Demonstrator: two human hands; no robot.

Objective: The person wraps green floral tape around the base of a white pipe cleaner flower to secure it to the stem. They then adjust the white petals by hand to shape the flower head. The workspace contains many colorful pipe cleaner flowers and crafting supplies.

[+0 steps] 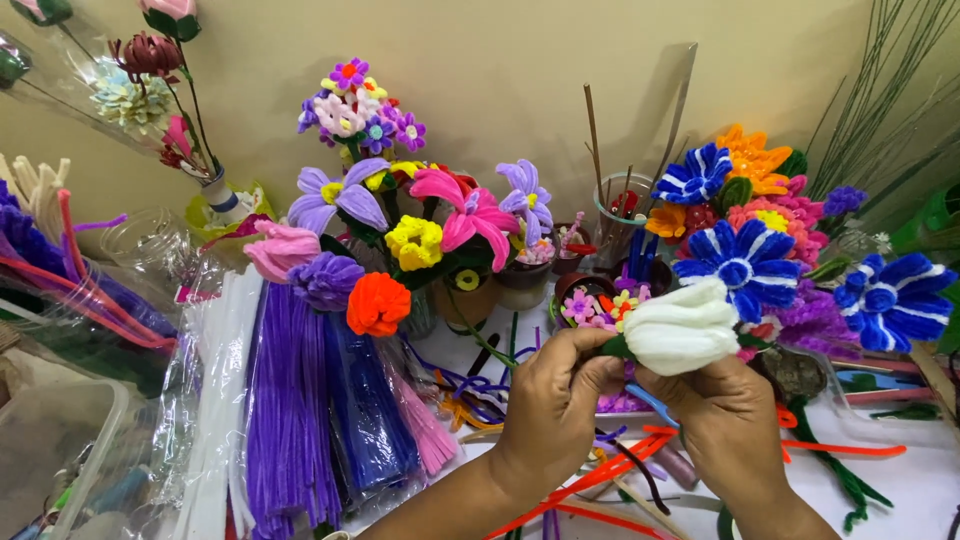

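Note:
A white pipe-cleaner tulip [682,329] with a green base is held in front of me, lying sideways with its bud pointing right. My left hand [553,400] pinches the green base at the bud's left end. Under the bud, my right hand [728,420] cups it from below, with the thumb against the white petals. The stem is hidden behind my fingers.
Bundles of purple, blue, white and pink pipe cleaners [300,410] lie at left. Finished fuzzy flowers stand behind: pink and purple ones [470,215], blue-and-white ones [745,262], an orange pompom [378,303]. Loose orange and green stems [830,450] litter the white table. A clear cup [620,215] holds sticks.

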